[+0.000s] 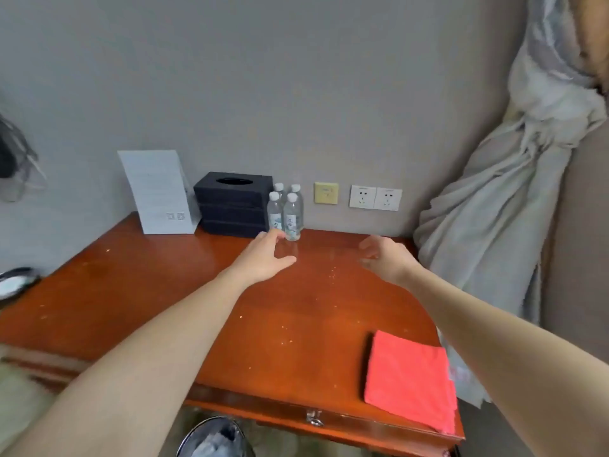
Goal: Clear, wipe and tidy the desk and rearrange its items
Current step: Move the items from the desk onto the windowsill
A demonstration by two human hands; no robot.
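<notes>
On the reddish wooden desk (164, 291), several small water bottles (291, 216) stand in a cluster against the back wall, beside a black tissue box (232, 206). A white printed card (158, 191) leans on the wall left of the box. My left hand (263, 255) is stretched out with relaxed fingers, its fingertips right at the base of the front bottles; it holds nothing. My right hand (384, 258) hovers above the desk to the right of the bottles, fingers loosely curled and empty. A folded red cloth (410, 379) lies at the desk's front right corner.
Small crumbs speckle the desk top. Wall sockets (375, 197) and a yellow plate (326, 192) sit behind the bottles. A tied grey curtain (487, 206) hangs at the right. A bin (214, 438) stands below the desk's front edge. A dark object (14, 283) sits at the left edge.
</notes>
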